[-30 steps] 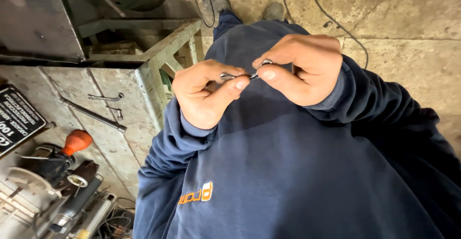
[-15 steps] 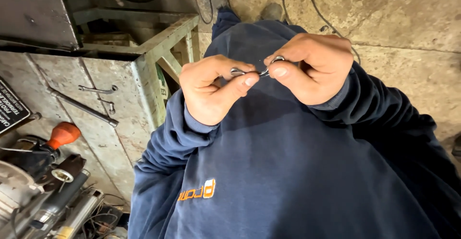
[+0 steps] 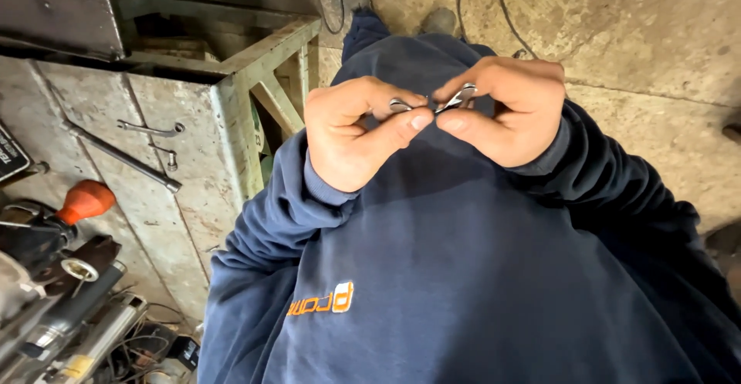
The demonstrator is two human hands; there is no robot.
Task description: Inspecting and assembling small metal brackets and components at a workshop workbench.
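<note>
Both hands sit slightly lower and nearer the chest than before: left hand and right hand, each grip pinched narrow on one small metal piece between the fingertips. Dark blue sweatshirt behind; bench edge left; concrete floor open right.
</note>
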